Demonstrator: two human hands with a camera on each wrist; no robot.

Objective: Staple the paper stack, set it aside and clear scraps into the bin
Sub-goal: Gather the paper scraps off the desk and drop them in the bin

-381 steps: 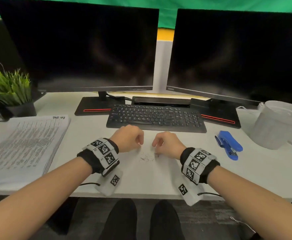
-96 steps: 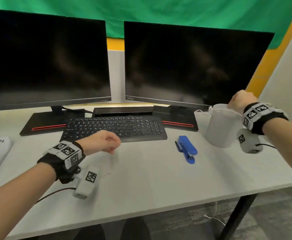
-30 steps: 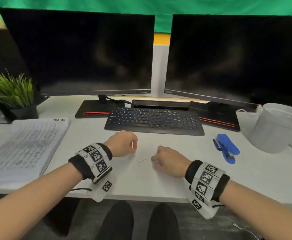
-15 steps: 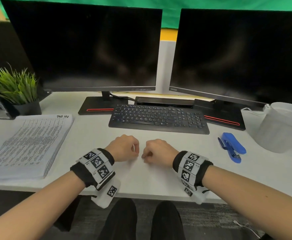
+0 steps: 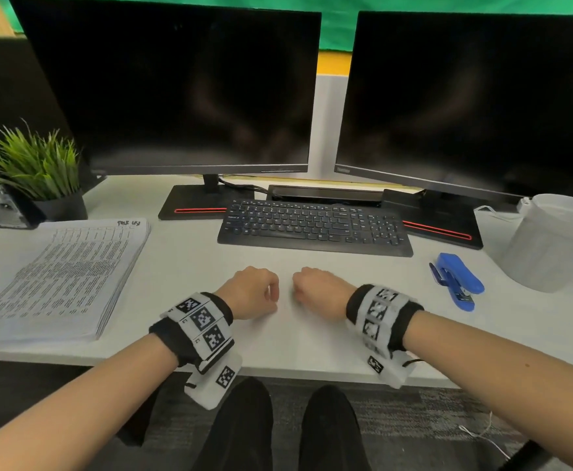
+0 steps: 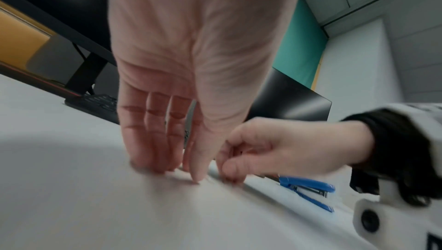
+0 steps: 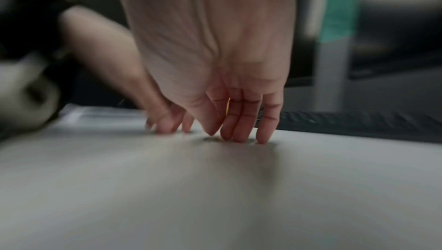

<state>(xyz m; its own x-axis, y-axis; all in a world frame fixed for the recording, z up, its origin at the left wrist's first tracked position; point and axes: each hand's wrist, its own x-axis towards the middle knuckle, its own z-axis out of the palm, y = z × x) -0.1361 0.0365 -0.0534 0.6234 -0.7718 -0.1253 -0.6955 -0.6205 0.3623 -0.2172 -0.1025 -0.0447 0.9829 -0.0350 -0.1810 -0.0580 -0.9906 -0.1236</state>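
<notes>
We have left grip (image 5: 256,294) and right grip (image 5: 319,292) side by side, straight fingertips (image 7: 261,138) pressing bench (image 5: 190,266), holding nothing.

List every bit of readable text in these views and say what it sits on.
"TASK US1" or similar: handwritten at the top of the paper stack, last characters uncertain.
Printed rows on the stack: too small.
Right monitor bezel logo: too small.
Keyboard legends: blurred.
Wristband labels: unreadable.

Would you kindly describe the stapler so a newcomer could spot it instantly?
Start at the black keyboard below the two dark monitors and look to its right on the pale desk. Before the translucent white plastic bin lies the blue plastic stapler, the only blue object there.
</notes>
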